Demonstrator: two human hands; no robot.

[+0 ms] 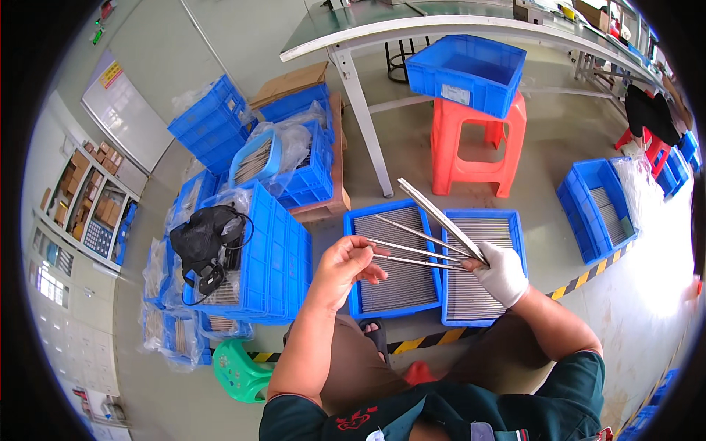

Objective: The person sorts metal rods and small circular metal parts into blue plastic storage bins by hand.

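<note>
My right hand (502, 275), in a white glove, is closed round the near ends of several slim metal rods (443, 220), which fan out to the left and away from me. My bare left hand (346, 269) has its thumb and forefinger pinched at the far end of a thin rod (419, 262) from that fan; its other fingers are curled loosely. Below the hands, two shallow blue crates stand side by side on the floor. Rows of grey rods fill both the left crate (397, 312) and the right crate (471, 322).
Stacked blue crates (276, 253) rise at my left, with a black bag (209, 239) on top. A green stool (239, 371) stands nearby. Ahead are a red stool (478, 147) bearing a blue bin (463, 73) and a long table (323, 44). Another crate (581, 213) sits at right.
</note>
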